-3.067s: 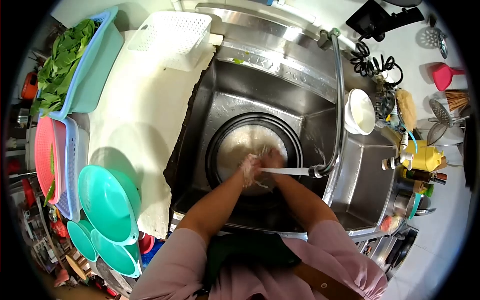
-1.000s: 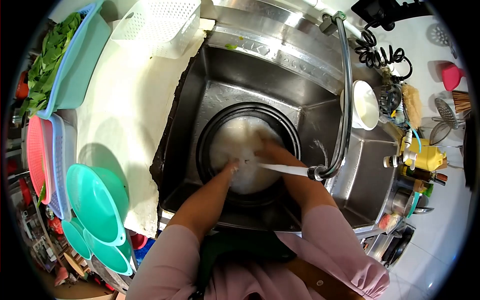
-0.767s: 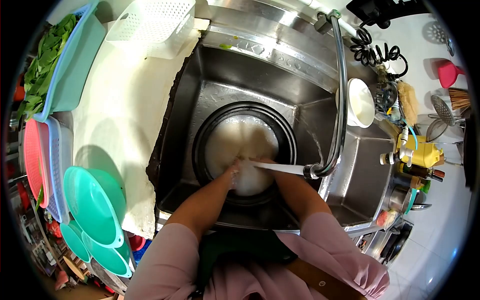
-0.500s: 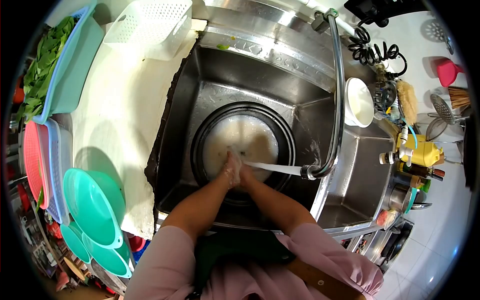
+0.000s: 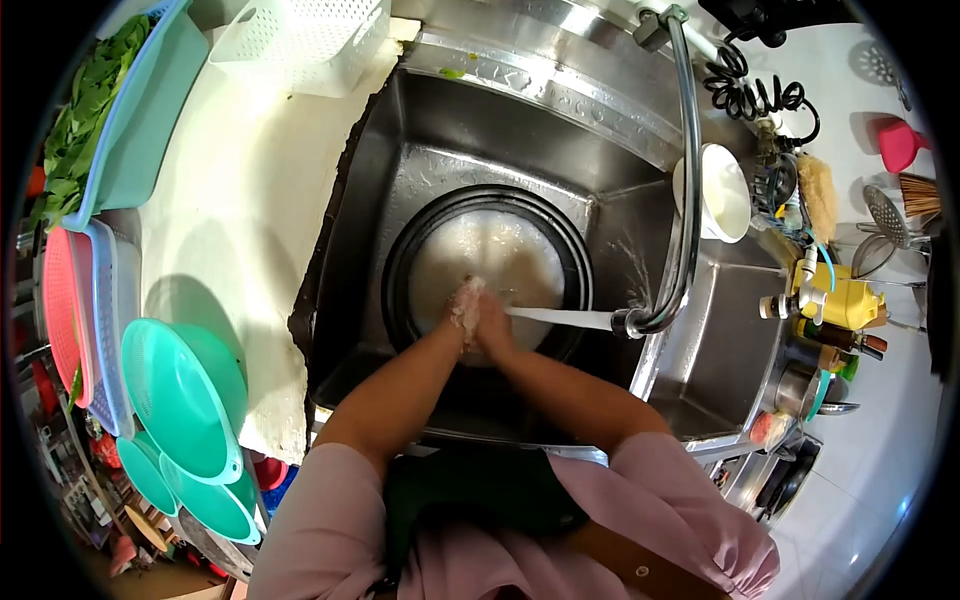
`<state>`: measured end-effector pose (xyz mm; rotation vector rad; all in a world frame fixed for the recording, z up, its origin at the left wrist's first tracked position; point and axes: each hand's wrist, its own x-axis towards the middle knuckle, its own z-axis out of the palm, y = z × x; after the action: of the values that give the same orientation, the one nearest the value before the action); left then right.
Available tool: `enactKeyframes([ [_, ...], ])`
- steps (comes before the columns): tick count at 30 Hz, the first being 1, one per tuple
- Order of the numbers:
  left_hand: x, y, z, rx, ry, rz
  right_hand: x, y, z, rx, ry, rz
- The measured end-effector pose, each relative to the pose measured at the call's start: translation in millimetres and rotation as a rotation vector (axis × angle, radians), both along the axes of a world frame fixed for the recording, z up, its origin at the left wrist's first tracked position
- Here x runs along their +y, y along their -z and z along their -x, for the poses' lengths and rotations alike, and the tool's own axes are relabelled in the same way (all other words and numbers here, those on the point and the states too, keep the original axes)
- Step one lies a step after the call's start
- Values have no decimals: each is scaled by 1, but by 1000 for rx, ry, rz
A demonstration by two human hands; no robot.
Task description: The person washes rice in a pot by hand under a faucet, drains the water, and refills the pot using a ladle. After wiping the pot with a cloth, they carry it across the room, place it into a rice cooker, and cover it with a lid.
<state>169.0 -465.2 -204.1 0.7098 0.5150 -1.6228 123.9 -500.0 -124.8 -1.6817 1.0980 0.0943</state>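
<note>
In the metal sink sits a round black pot filled with cloudy whitish water. My left hand and my right hand are pressed together over the near part of the pot. Wet whitish material clings to my left hand; its fingers are blurred and overlap with the other hand. Fingers of my right hand are mostly hidden. From the curved faucet on the right, a stream of water runs toward my hands.
Left of the sink stand a basin of leafy greens, a white perforated basket, and green colanders. A white bowl rests behind the faucet pipe. A yellow container and hanging utensils are farther right.
The view has shifted slightly. My hands have come closer together and risen a little from the cloudy water, with whitish material on them. The water still runs.
</note>
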Motion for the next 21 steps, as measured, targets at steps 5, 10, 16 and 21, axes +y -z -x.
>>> enactKeyframes([
  [5,-13,-32,-23,-115,-11,-85,3,61,9,-322,162,-63],
  [10,-15,-98,-30,168,20,-37,-49,33,-4,182,579,-561],
  [16,1,-35,-56,-1046,253,-325,-107,1,-51,-358,-773,983],
  [21,15,-27,-56,-1490,545,-619,-152,14,-53,164,-658,402],
])
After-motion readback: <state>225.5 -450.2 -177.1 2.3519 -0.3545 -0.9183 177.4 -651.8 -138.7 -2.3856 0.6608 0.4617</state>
